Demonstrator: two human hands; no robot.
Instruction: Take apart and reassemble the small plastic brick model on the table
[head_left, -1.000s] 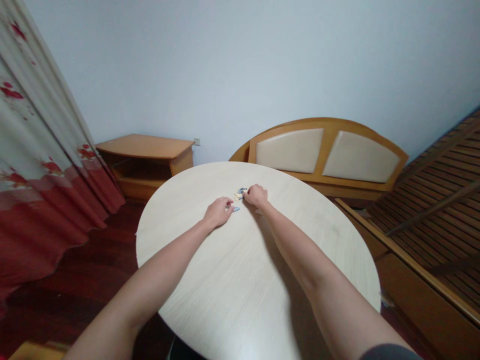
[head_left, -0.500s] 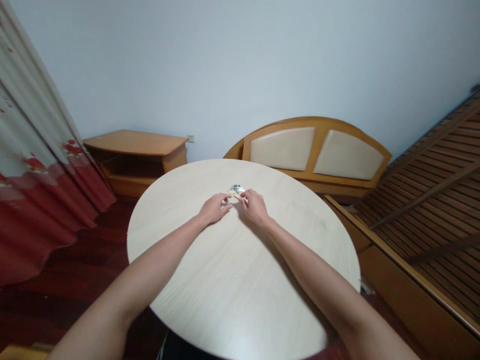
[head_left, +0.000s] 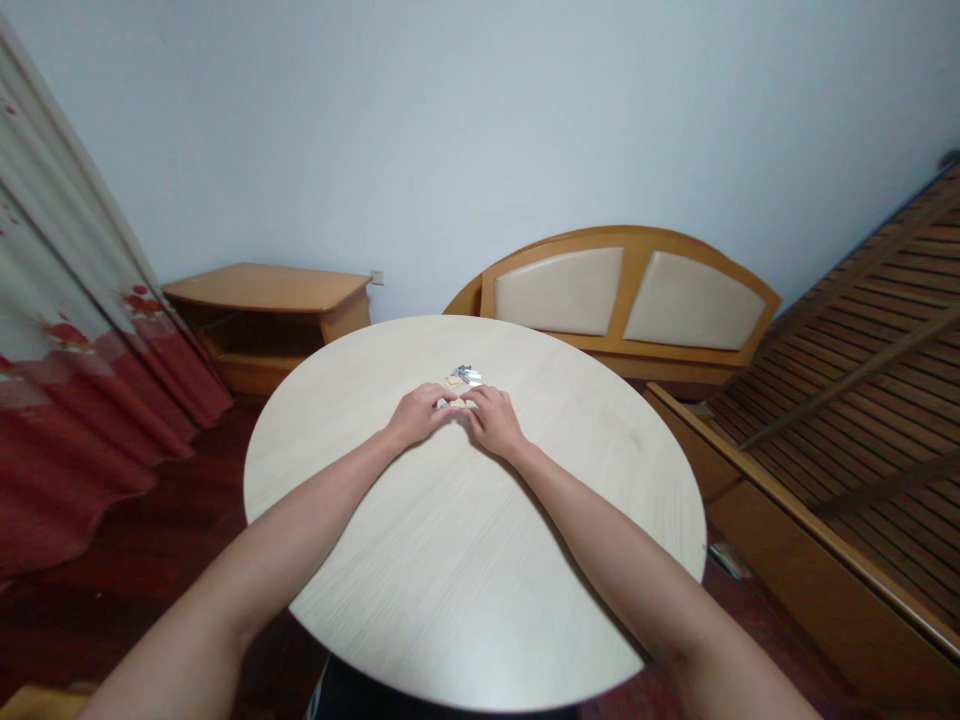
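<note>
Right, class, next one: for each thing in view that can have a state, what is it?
Left hand: fingers curled, at small pieces
Right hand: fingers curled, at the same pieces
Small pieces: between the hands; joined or separate, cannot tell
Grey pieces: clustered on the table, beyond the hands
Curtain: hanging in folds
Cabinet: open-fronted

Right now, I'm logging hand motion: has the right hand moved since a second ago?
Yes: the right hand has drawn back, away from the far edge of the table.
</note>
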